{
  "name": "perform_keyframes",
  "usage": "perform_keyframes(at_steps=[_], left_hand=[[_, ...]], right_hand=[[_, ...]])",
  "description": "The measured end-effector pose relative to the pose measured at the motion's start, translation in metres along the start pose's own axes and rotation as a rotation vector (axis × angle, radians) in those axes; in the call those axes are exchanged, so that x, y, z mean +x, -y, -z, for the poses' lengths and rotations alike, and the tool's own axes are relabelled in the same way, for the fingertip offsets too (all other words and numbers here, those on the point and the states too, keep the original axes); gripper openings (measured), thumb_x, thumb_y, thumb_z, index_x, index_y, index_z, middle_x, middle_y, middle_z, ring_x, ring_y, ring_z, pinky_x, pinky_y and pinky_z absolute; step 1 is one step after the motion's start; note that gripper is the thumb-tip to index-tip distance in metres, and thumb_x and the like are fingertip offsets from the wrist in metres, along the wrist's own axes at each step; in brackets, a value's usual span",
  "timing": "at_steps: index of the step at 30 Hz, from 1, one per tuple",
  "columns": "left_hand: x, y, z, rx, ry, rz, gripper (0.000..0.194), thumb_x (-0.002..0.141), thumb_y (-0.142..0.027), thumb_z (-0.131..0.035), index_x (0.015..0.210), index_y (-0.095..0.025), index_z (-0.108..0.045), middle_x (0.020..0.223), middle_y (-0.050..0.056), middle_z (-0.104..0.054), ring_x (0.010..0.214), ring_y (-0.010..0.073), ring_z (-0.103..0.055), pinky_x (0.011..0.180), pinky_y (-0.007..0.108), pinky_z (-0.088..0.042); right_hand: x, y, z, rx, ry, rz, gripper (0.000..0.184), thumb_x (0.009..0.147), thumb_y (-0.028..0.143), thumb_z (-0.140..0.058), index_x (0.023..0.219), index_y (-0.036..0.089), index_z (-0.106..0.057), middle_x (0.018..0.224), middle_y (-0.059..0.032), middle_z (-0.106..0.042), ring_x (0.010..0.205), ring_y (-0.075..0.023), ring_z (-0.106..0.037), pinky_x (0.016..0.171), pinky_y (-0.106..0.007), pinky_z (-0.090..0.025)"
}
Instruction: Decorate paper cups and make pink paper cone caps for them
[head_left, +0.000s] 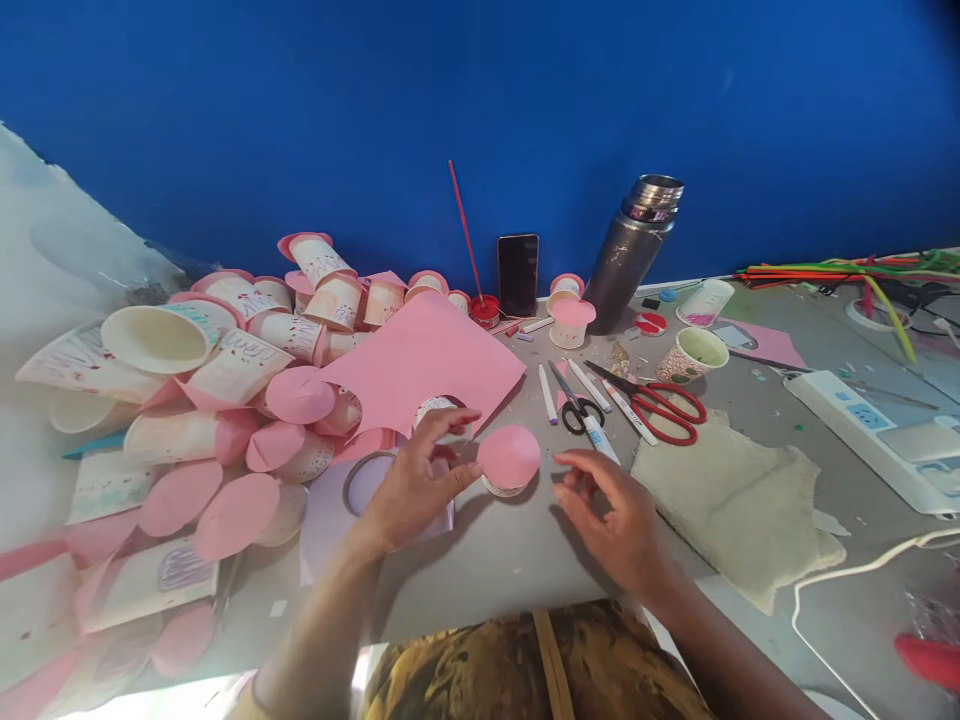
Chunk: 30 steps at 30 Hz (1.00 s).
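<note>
Left hand: your left hand [417,480] is loose with the fingers spread. It holds nothing. The fingertips hover just beside the small cup.
Right hand: your right hand [611,515] is loose too, fingers a little curled, and empty. It sits near the cup on the other side.
Small cup: the cup with the pink paper lid [508,461] stands on the counter [495,560] between your two hands, a bit past your fingertips.
Lid risk: I cannot tell if the pink circle is stuck down. If you bump it with a finger, it may slide off or sit crooked.
Tip risk: the cup looks light. A push from one side only could knock it over or shove it away from you.
Pink sheet: the big pink paper [427,372] lies just beyond your left hand. A sleeve or wrist may drag it and crease it.
Cup pile: many finished cups [225,370] are heaped far out to the left of your left hand. A wide swing of that arm could make them roll.
Sharp things: the black scissors [576,405] and red scissors [664,408] lie just past your right hand, with pens [592,385] beside them. Reach without looking and you may poke yourself.
Tape ring: a ring [367,478] lies partly under your left hand. It could catch your fingers.
</note>
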<state>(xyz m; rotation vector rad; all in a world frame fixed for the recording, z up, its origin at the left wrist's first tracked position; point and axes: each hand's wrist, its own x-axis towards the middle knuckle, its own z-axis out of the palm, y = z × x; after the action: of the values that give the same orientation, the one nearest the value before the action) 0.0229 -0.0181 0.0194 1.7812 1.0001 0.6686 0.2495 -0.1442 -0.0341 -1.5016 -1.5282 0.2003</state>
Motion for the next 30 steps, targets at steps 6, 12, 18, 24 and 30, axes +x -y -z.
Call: perform_keyframes(at_steps=[6, 12, 18, 24, 30], left_hand=[[0.035, -0.031, 0.016, 0.307, 0.469, -0.170, 0.056, 0.089, -0.032, -0.075, 0.144, -0.039, -0.064, 0.158, 0.007, -0.051, 0.151, 0.0325, -0.041, 0.124, 0.051, -0.038], [0.044, -0.036, 0.005, 0.470, 0.504, -0.201, 0.052, 0.087, -0.034, -0.079, 0.138, -0.039, -0.069, 0.165, 0.008, -0.044, 0.154, 0.0366, -0.037, 0.125, 0.059, -0.034], [0.034, -0.024, 0.003, 0.479, 0.396, -0.169, 0.051, 0.086, -0.036, -0.081, 0.136, -0.038, -0.071, 0.162, 0.008, -0.047, 0.151, 0.0342, -0.043, 0.125, 0.056, -0.035], [0.022, -0.012, -0.001, 0.467, 0.298, -0.206, 0.051, 0.085, -0.041, -0.082, 0.136, -0.038, -0.071, 0.160, 0.009, -0.050, 0.150, 0.0366, -0.043, 0.124, 0.059, -0.036], [0.010, -0.007, -0.009, 0.465, 0.215, -0.232, 0.049, 0.089, -0.035, -0.079, 0.138, -0.033, -0.070, 0.163, 0.012, -0.047, 0.151, 0.0367, -0.041, 0.123, 0.059, -0.038]], right_hand=[[-0.019, -0.001, -0.013, -0.021, 0.046, -0.054, 0.006, 0.096, 0.023, -0.065, 0.102, 0.023, -0.064, 0.092, -0.0036, -0.074, 0.059, -0.0143, -0.062, 0.059, -0.030, -0.054], [-0.010, 0.001, -0.021, -0.009, 0.044, -0.167, 0.086, 0.082, 0.023, -0.082, 0.156, 0.026, -0.037, 0.132, -0.0150, -0.069, 0.107, -0.0313, -0.070, 0.082, -0.046, -0.062], [0.003, 0.004, -0.038, 0.029, 0.090, -0.160, 0.121, 0.071, 0.015, -0.090, 0.166, 0.030, -0.017, 0.145, -0.0161, -0.062, 0.134, -0.0386, -0.058, 0.107, -0.060, -0.054], [0.010, 0.006, -0.054, 0.069, 0.052, -0.110, 0.115, 0.078, 0.019, -0.087, 0.167, 0.028, -0.015, 0.138, -0.0153, -0.065, 0.130, -0.0364, -0.060, 0.108, -0.058, -0.054], [0.009, 0.002, -0.057, 0.075, 0.053, -0.151, 0.102, 0.082, 0.024, -0.083, 0.164, 0.025, -0.024, 0.128, -0.0144, -0.068, 0.120, -0.0332, -0.065, 0.100, -0.052, -0.059]])
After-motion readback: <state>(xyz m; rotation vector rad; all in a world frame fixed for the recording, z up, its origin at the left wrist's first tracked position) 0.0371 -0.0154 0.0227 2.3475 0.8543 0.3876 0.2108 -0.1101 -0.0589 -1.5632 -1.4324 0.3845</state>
